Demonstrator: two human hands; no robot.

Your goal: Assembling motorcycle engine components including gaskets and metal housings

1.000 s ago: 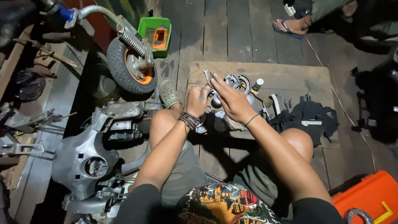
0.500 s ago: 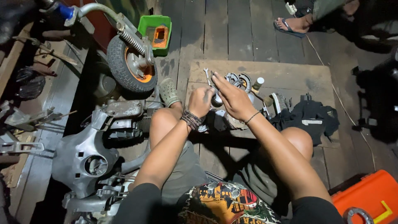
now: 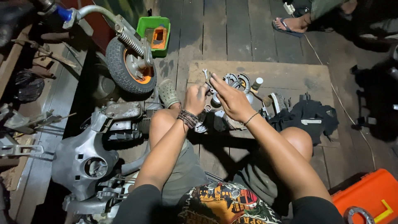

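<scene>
Over the near left part of a flat wooden board [image 3: 290,76] laid on the plank floor, both hands meet above a cluster of small metal engine parts [image 3: 232,81]. What lies right under the palms is hidden, so the exact shape of the piece being worked on cannot be made out. The left hand [image 3: 195,98], with a bundle of braided bands at the wrist, is curled with its fingers bent toward a small silvery part; whether it truly grips it I cannot tell. The right hand [image 3: 233,99] is arched, fingers drawn together around a slim metal wrench [image 3: 207,76] whose open end pokes out above the fingertips.

Past the hands, round toothed discs glint dully, and a small white-capped bottle [image 3: 257,84] stands near the board's far edge. A dark crumpled cloth [image 3: 309,118] sits at the board's right side. Off the board's left edge lies a grey, matte scooter body [image 3: 89,155], partly in shadow, and a rubber wheel with an orange hub [image 3: 128,66]. A green plastic tray [image 3: 154,33] rests beyond it. An orange case [image 3: 367,197] is cut off at the lower right corner of the view.
</scene>
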